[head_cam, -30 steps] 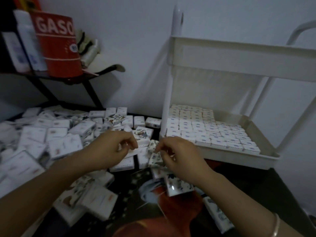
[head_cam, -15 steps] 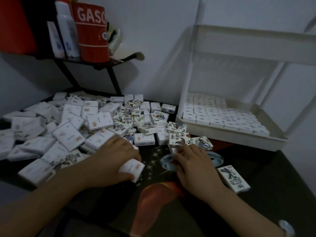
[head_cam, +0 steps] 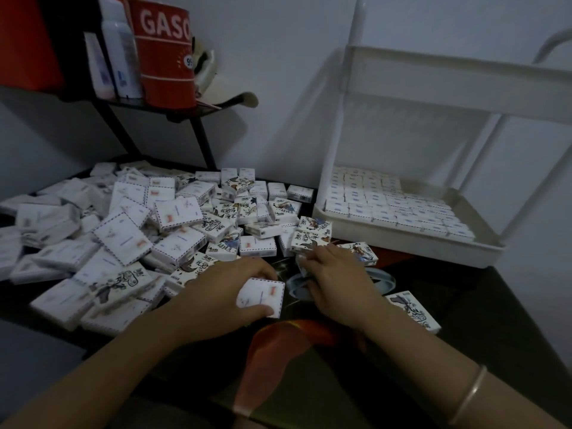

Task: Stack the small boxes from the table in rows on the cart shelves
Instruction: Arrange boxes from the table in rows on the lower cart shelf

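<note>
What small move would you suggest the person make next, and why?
Probably lift the white box that the left hand grips and carry it right to the cart shelf, whose rows of boxes leave bare space at the back right. The right hand rests at the edge of the pile; whether it grips anything is unclear.

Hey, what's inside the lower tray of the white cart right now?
Small white boxes in tidy rows cover most of the tray; its back right corner looks bare. Whether more layers lie under the top boxes is hidden.
</note>
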`<state>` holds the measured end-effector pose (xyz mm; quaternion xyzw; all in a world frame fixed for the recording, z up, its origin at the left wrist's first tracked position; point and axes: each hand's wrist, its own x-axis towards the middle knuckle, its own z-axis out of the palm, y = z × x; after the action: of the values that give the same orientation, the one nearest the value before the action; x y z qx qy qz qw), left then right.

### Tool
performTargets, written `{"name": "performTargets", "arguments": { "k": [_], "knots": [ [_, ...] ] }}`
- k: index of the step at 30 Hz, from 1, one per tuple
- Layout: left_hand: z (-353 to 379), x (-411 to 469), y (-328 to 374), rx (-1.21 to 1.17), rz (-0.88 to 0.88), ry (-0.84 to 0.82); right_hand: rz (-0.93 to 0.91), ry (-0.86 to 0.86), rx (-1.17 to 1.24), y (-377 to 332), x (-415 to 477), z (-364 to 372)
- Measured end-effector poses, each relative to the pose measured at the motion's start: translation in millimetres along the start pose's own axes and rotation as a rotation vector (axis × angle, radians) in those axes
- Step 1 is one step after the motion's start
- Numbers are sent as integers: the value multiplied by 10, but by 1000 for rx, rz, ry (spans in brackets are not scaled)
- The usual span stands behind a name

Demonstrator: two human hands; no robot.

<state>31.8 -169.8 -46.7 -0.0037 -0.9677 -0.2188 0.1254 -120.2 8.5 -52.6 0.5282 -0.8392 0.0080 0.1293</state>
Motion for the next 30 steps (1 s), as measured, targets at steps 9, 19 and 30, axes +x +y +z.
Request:
{"name": "performTargets", "arguments": {
  "k": [9, 19, 30],
  "knots": [
    [-29, -31, -105, -62, -117, 101, -55, 68, 612, -86, -183, -119],
    [-63, -63, -76, -128, -132, 114, -243, -337, 107, 2, 285, -261],
    [-57, 155, -18, -273, -150, 181, 97, -4, 713, 138, 17, -333]
  ]
}}
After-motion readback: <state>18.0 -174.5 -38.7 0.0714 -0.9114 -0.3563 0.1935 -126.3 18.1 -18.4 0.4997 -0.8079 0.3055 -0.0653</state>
